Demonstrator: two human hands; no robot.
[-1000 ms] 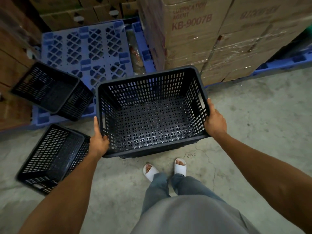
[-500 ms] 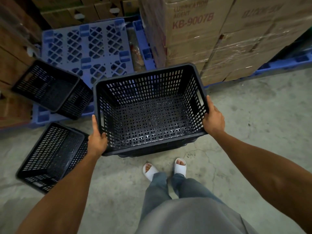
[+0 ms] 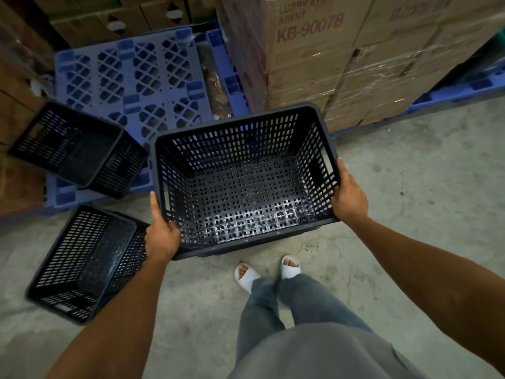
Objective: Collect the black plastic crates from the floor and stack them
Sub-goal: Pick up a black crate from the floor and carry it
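Note:
I hold a black plastic crate [image 3: 243, 187] upright in front of me, above the concrete floor, its inside bare. My left hand [image 3: 161, 236] grips its near-left corner and my right hand [image 3: 348, 195] grips its right rim. A second black crate [image 3: 82, 263] lies tilted on the floor at the lower left, just beside my left hand. A third black crate [image 3: 73, 151] rests tilted on the edge of the blue pallet [image 3: 136, 75] at the left.
Shrink-wrapped cardboard boxes [image 3: 341, 50] stacked on a blue pallet stand right behind the held crate. More boxes [image 3: 16, 110] line the left side. My feet in white sandals [image 3: 269, 272] stand on the concrete floor [image 3: 423, 187], which stretches to the right.
The held crate has drifted slightly up and to the left with both hands still on it. The two other crates have not moved.

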